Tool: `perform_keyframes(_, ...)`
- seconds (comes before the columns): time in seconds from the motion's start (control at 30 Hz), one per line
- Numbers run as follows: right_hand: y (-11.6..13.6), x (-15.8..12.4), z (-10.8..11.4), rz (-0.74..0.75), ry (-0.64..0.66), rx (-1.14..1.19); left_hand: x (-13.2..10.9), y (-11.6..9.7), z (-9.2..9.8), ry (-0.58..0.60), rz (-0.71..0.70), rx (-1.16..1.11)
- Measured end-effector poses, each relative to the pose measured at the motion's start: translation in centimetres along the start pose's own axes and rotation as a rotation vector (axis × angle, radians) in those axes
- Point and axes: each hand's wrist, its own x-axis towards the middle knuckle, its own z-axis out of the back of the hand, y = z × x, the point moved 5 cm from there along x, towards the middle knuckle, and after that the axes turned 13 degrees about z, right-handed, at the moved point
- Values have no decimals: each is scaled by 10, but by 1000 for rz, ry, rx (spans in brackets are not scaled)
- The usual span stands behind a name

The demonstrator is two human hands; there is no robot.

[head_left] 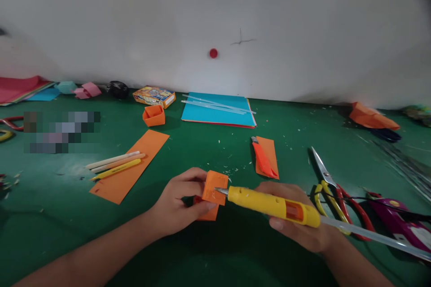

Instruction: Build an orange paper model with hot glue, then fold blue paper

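My left hand [182,202] is closed around a small folded orange paper box [213,181], with the thumb in front and the fingers behind. In my right hand [299,228] is a yellow hot glue gun [266,202], and a clear glue stick [373,235] runs out of its rear end. The gun's metal nozzle points left and meets the upper orange face of the box, where some glue shows. Part of the box lies behind my left fingers, and the gun's trigger is hidden by my right hand.
An orange paper strip [131,166] bears pencils and a yellow pen. Ahead are an orange folded piece [154,115], a small printed box [154,96] and blue paper [217,119] with glue sticks. Rightward lie an orange cutter [264,159], scissors [325,175] and a purple device [395,219].
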Motion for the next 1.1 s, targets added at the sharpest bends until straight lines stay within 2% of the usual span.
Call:
perform_keyframes(0.5,-5,-3,-6,-84,96,74,3,-2,-1,22,24,5)
perform_keyframes(0.9,-8,-7,-6,-83,76,119,3,-4,-1,17,-21,-8)
perform_keyframes(1.1,-6,-5,-5,-66,63,100,2,-1,-2,28,7,30)
